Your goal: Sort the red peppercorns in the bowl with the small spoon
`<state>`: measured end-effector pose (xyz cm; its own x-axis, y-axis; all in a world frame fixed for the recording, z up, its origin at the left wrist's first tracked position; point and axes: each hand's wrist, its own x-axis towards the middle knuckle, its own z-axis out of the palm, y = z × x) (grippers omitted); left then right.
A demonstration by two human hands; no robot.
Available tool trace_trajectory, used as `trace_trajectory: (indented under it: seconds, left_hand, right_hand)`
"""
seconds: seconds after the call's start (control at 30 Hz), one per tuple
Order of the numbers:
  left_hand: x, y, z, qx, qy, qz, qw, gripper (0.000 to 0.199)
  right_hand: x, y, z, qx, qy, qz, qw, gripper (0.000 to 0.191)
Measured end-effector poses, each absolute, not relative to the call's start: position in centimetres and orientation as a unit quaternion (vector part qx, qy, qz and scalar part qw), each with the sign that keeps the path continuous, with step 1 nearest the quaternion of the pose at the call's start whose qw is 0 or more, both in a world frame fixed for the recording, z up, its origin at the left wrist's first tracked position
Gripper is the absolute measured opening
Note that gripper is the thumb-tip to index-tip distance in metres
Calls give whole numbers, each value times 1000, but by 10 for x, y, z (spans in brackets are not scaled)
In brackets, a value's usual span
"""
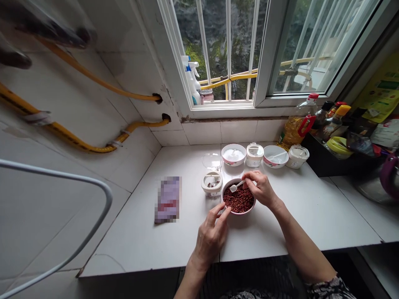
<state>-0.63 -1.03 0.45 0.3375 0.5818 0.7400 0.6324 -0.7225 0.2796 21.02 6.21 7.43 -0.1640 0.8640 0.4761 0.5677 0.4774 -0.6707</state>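
Note:
A bowl (239, 213) of dark red Sichuan peppercorns (240, 202) rests on the white counter before me. My left hand (213, 229) steadies it, fingertips pressed to the near left part of the rim. Between the thumb and fingers of my right hand (259, 189) is a small white spoon (233, 188), its head just over the peppercorns at the bowl's far left. Immediately left of the bowl stands a cream seasoning jar (212, 191) with a few dark red bits in it. Its clear lid (212, 161) is raised behind it.
Behind are a flowered bowl of white grains (233, 154), a lidded jar (254, 154), a second flowered bowl with a spoon (275, 157) and another jar (298, 156). A purple packet (168, 200) lies left. An oil bottle (296, 124) stands back right, below the window.

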Motion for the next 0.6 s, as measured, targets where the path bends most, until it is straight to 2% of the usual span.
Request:
trace_trajectory:
  seconds: [0.13,0.43,0.6]
  left_hand:
    - [-6,-10,4,-817,-370,-441,26,48]
    - [-7,-10,4,-819,-367,-440,20,50]
    - [-7,-11,3,-819,-370,-438,21,49]
  right_hand:
    - [201,62,70,-467,-763,201,399,21]
    - [204,65,70,-507,-657,330,450,19]
    - [203,65,68,-495,-714,261,421,20]
